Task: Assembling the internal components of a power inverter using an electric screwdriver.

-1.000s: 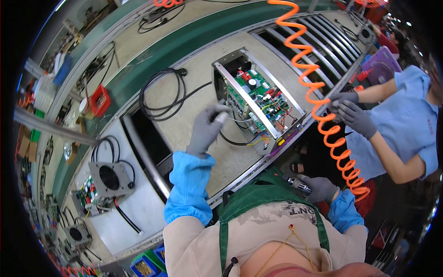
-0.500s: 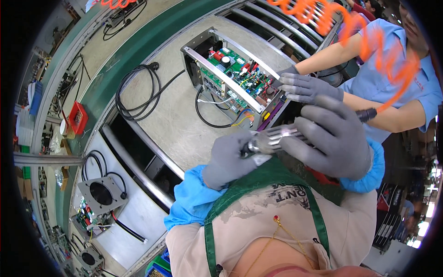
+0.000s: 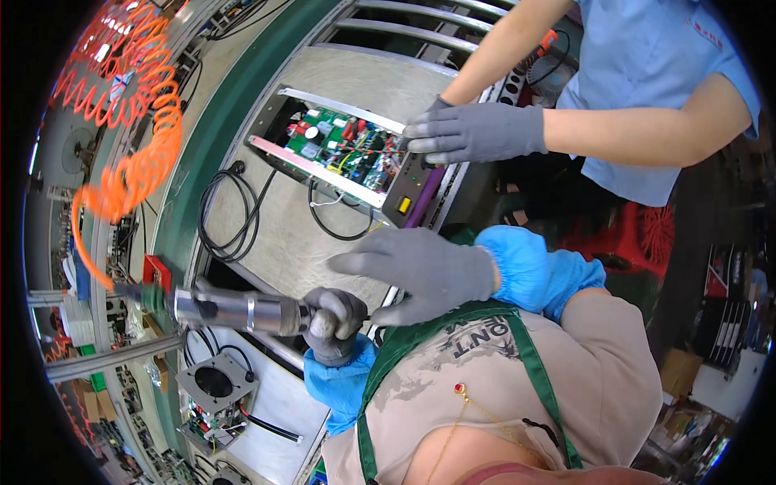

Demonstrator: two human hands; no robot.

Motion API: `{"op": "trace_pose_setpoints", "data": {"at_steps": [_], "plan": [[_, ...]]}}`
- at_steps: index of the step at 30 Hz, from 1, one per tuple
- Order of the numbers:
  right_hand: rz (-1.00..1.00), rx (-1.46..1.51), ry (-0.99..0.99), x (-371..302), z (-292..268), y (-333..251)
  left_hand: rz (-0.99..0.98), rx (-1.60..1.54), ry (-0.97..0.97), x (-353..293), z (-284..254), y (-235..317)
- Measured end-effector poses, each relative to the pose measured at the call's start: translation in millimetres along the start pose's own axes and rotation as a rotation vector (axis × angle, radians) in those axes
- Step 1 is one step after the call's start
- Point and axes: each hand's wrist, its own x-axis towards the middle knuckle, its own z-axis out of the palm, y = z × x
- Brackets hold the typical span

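Observation:
My left hand (image 3: 334,317), in a grey glove, is closed round one end of a silver air screwdriver (image 3: 255,313). The tool's body points to the left, where an orange coiled hose (image 3: 166,129) joins it. My right hand (image 3: 428,268) is stretched out flat beside it, fingers apart and holding nothing, its thumb close to the left hand. Beyond my hands an open metal chassis (image 3: 315,170) with a green circuit board (image 3: 339,137) rests on the bench. A co-worker's gloved hands (image 3: 461,133) touch the chassis at its right end.
A coiled black cable (image 3: 230,212) lies left of the chassis. Steel rollers (image 3: 404,36) run behind the bench plate. At lower left sits a fan unit (image 3: 213,381) with black leads; a red stool (image 3: 638,238) stands at the right.
The air screwdriver has swung from my right hand to the left side, now in my left hand alone. My right hand has opened. The co-worker's hands remain at the chassis.

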Motion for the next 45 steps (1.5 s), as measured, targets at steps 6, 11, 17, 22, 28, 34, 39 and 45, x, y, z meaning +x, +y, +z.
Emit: {"op": "trace_pose_setpoints", "data": {"at_steps": [6, 11, 17, 22, 28, 34, 39, 45], "plan": [[0.025, 0.319, -0.151, 32.0, 11.3, -16.7, 0.012, 0.172, -0.034, -14.6, 15.5, -12.6], [0.218, 0.973, -0.463, 48.0, 11.6, -11.1, -0.031, 0.504, 0.046, -15.9, 32.0, -19.5], [0.324, 0.614, -0.230, 4.9, -14.2, 4.6, -0.181, 0.866, -0.223, 8.1, -13.2, -8.4], [0.522, 0.768, 0.025, -51.0, -23.9, 40.3, -0.057, 0.997, 0.564, 25.2, -139.3, 13.4], [0.629, 0.725, 0.120, -56.7, 14.6, 62.2, 0.086, 1.327, 0.517, 166.2, -227.3, 6.4], [0.617, 0.444, 0.056, -49.7, 20.1, 82.6, -0.058, 1.435, 0.374, 218.0, -230.3, 7.7], [0.560, 0.270, 0.097, -43.1, 27.4, 70.6, -0.015, 1.394, 0.510, 187.1, -247.0, 5.2], [0.345, 0.104, 0.118, -60.4, 1.4, 88.4, -0.132, 1.448, 0.854, 113.3, -150.1, 17.7]]}}
